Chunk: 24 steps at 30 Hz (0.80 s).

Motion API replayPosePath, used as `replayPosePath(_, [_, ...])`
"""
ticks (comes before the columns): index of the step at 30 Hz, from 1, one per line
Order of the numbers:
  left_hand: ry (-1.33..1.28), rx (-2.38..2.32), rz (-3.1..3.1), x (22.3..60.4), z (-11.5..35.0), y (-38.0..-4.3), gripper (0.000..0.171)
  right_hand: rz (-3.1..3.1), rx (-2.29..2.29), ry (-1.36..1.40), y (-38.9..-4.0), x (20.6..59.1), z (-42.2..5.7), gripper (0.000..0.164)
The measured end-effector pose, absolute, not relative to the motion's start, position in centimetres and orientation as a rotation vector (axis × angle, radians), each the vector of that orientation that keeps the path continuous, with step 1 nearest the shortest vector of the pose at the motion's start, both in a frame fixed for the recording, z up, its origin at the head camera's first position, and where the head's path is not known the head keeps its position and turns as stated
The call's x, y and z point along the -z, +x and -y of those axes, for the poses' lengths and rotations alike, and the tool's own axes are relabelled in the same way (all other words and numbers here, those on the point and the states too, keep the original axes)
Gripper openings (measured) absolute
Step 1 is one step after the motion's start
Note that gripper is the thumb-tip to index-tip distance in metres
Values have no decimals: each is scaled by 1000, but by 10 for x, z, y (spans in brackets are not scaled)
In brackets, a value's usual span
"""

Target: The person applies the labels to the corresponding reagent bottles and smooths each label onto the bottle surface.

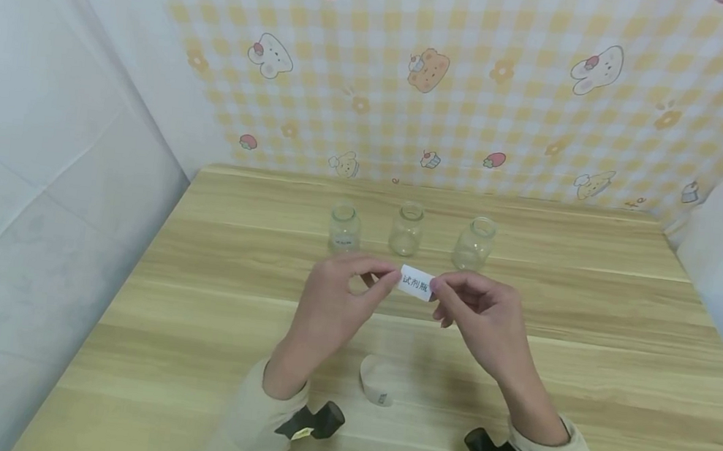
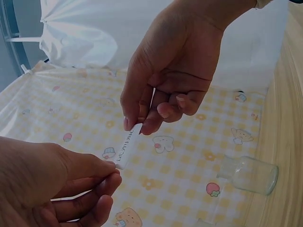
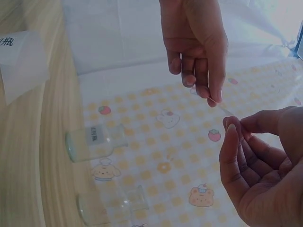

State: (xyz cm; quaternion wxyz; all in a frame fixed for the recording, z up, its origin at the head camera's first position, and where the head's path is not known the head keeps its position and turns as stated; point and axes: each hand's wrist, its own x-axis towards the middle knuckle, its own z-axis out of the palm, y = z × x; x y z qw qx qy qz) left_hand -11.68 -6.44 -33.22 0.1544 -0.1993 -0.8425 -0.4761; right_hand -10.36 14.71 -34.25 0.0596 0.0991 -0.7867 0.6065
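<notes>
A small white label [image 1: 416, 283] with printed black characters is stretched between both hands above the table. My left hand [image 1: 341, 304] pinches its left end between thumb and forefinger. The right end is pinched by my right hand [image 1: 485, 319], its other fingers loosely curled. Behind the hands stand three clear glass bottles: the left bottle [image 1: 344, 228] bears a label low on its front, while the middle bottle [image 1: 407, 229] and the right bottle [image 1: 474, 243] show none. In the left wrist view the label [image 2: 127, 146] is seen nearly edge-on.
A curled piece of pale backing paper [image 1: 377, 381] with one printed label on it lies on the wooden table [image 1: 192, 325] between the forearms. A yellow checked cloth [image 1: 371, 131] hangs behind the table, and white sheeting [image 1: 45, 148] hangs at the left side.
</notes>
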Motion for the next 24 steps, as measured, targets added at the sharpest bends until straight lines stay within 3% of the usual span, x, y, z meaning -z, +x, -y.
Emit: replayPosePath(24, [-611,1478,2409,333,63,-117,7,2352,-1826,223,-104,343,-147,13])
